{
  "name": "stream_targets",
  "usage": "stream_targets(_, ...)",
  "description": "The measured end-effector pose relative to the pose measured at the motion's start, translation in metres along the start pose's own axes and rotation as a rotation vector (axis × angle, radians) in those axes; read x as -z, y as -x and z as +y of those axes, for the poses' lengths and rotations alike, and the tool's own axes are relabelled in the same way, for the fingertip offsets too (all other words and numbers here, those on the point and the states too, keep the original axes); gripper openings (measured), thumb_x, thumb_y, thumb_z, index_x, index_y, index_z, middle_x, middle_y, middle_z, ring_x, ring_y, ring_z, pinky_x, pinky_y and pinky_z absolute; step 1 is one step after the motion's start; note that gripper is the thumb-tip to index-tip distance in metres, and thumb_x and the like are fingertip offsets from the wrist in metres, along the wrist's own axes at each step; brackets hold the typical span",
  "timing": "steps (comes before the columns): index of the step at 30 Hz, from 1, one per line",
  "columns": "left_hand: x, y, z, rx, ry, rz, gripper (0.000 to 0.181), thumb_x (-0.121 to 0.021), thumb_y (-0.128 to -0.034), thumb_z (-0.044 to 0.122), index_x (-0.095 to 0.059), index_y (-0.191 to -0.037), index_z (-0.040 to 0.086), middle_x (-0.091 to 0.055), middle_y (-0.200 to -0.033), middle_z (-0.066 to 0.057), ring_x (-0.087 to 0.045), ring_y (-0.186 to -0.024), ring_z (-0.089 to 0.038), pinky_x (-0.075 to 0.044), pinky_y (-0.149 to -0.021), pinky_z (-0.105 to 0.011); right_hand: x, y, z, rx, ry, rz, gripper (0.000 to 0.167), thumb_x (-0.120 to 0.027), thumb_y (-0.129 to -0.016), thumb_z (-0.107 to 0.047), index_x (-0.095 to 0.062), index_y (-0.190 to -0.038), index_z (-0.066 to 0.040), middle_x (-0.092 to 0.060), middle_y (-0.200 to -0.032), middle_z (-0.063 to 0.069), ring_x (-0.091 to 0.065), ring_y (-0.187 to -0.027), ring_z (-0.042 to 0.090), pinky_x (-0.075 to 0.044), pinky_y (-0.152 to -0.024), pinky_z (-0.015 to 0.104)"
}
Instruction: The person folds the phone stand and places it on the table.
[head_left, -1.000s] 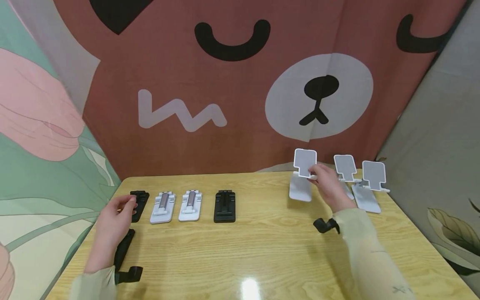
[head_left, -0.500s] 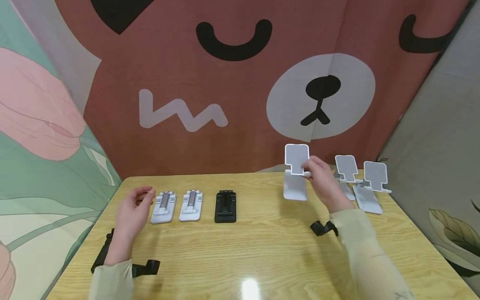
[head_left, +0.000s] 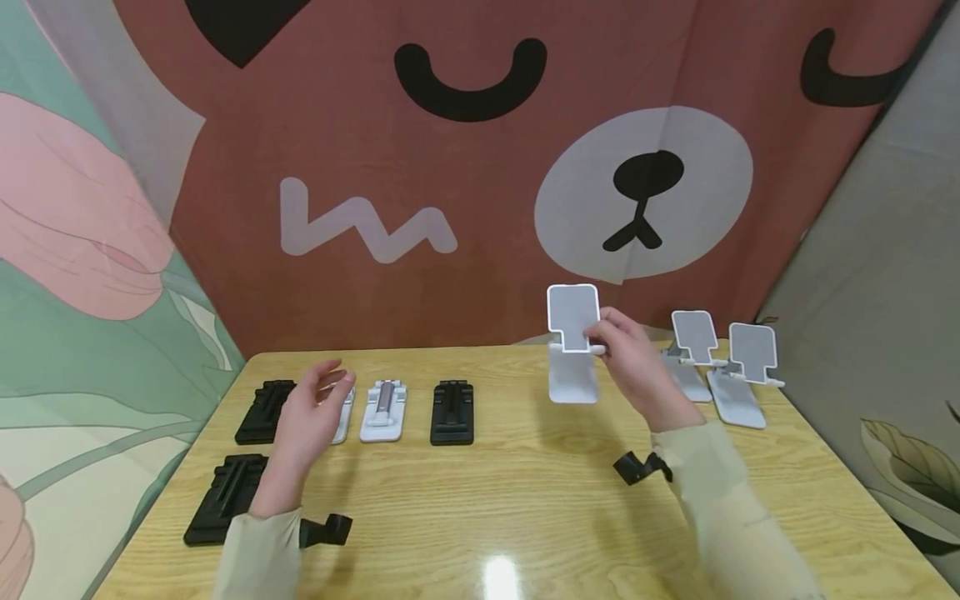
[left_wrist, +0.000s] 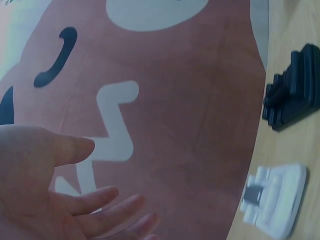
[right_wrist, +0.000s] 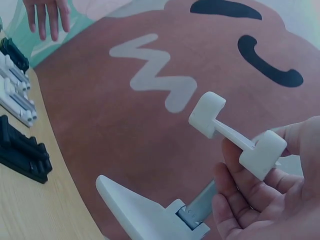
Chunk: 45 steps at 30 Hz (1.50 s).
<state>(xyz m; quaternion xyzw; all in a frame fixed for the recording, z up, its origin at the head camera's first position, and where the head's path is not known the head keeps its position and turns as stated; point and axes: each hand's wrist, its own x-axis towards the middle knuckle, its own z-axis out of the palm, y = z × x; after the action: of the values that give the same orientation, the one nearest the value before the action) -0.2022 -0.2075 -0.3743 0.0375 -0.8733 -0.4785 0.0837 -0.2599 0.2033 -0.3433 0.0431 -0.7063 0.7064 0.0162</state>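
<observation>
My right hand [head_left: 637, 358] pinches an unfolded white phone stand [head_left: 573, 312] by the side of its grey-padded upper plate. The stand is held upright above the table; in the right wrist view its base [right_wrist: 135, 207] hangs against the backdrop. My left hand [head_left: 307, 425] holds nothing, its fingers loosely bent over the left row of folded phone stands. It covers part of a folded white phone stand [head_left: 346, 417]. In the left wrist view the left hand [left_wrist: 55, 185] shows thumb and fingers spread apart. A second folded white phone stand [head_left: 384, 412] lies just right of it.
Folded black phone stands lie at back left [head_left: 261, 417], front left [head_left: 221, 504] and mid-table [head_left: 452, 412]. Two unfolded white phone stands [head_left: 696, 335] [head_left: 752, 350] stand at the right rear. A printed cloth backdrop [head_left: 375, 308] rises behind the wooden table [head_left: 525, 492].
My right hand has moved left with the white phone stand, away from the two standing ones. My left hand has moved right, from the back-left black stand to over the white one.
</observation>
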Motion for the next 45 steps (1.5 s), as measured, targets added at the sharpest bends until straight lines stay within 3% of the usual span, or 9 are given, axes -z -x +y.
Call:
stream_targets(7,-0.021,-0.003,0.014,-0.05,0.116,-0.048,0.055,-0.052,-0.108,0.034,-0.04,-0.153,0.003,-0.051,-0.147,-0.023,-0.047,-0.134,-0.041,-0.038,-0.109,-0.054,-0.009,0.007,-0.006,0.016,-0.079,-0.044,0.02,-0.047,-0.102,-0.006,-0.053,-0.118,0.005,-0.053,-0.122,0.012,-0.051,-0.109,0.022,-0.045,-0.093,0.026)
stream_targets(12,-0.045,-0.003,0.022,-0.079,0.231,-0.095,0.05,-0.054,-0.1078,0.026,-0.044,-0.151,0.004,-0.053,-0.144,-0.023,-0.05,-0.132,-0.039,-0.04,-0.108,-0.053,-0.021,0.014,-0.013,0.008,-0.051,-0.085,0.03,-0.046,-0.104,-0.009,-0.049,-0.13,0.006,-0.049,-0.132,0.015,-0.046,-0.117,0.026,-0.04,-0.101,0.033)
stream_targets(17,-0.069,0.0,0.032,-0.111,0.327,-0.099,0.044,-0.057,-0.1063,0.018,-0.051,-0.145,-0.001,-0.061,-0.134,-0.024,-0.058,-0.123,-0.038,-0.04,-0.108,-0.051,-0.031,0.02,-0.017,0.008,-0.03,-0.113,0.03,-0.046,-0.104,-0.009,-0.048,-0.13,0.007,-0.049,-0.133,0.018,-0.046,-0.117,0.028,-0.036,-0.104,0.038)
stream_targets(30,-0.105,0.01,0.045,-0.143,0.41,-0.167,0.042,-0.056,-0.1055,0.015,-0.053,-0.14,-0.007,-0.065,-0.127,-0.025,-0.064,-0.113,-0.038,-0.049,-0.098,-0.048,-0.044,0.025,-0.011,0.054,-0.031,-0.185,0.026,-0.048,-0.102,-0.007,-0.05,-0.125,0.006,-0.055,-0.13,0.018,-0.054,-0.11,0.027,-0.043,-0.098,0.034)
stream_targets(34,-0.116,0.016,0.048,-0.145,0.436,-0.214,0.044,-0.057,-0.1056,0.017,-0.051,-0.141,-0.008,-0.064,-0.128,-0.025,-0.062,-0.116,-0.037,-0.046,-0.103,-0.047,-0.048,0.026,-0.01,0.054,-0.035,-0.198,0.027,-0.048,-0.101,-0.006,-0.05,-0.124,0.006,-0.055,-0.13,0.018,-0.055,-0.111,0.027,-0.044,-0.098,0.032)
stream_targets(40,-0.131,0.021,0.049,-0.136,0.423,-0.279,0.048,-0.056,-0.1063,0.021,-0.049,-0.143,-0.008,-0.062,-0.131,-0.025,-0.056,-0.126,-0.036,-0.041,-0.108,-0.05,-0.055,0.03,-0.009,0.044,-0.03,-0.222,0.027,-0.049,-0.101,-0.006,-0.05,-0.124,0.007,-0.056,-0.128,0.018,-0.055,-0.112,0.027,-0.046,-0.097,0.03)
stream_targets(45,-0.139,0.025,0.052,-0.132,0.409,-0.329,0.053,-0.056,-0.1063,0.026,-0.045,-0.145,-0.008,-0.061,-0.132,-0.026,-0.058,-0.124,-0.037,-0.045,-0.103,-0.051,-0.06,0.033,-0.009,0.046,-0.019,-0.252,0.028,-0.049,-0.103,-0.008,-0.05,-0.127,0.005,-0.056,-0.132,0.018,-0.054,-0.117,0.028,-0.045,-0.102,0.034)
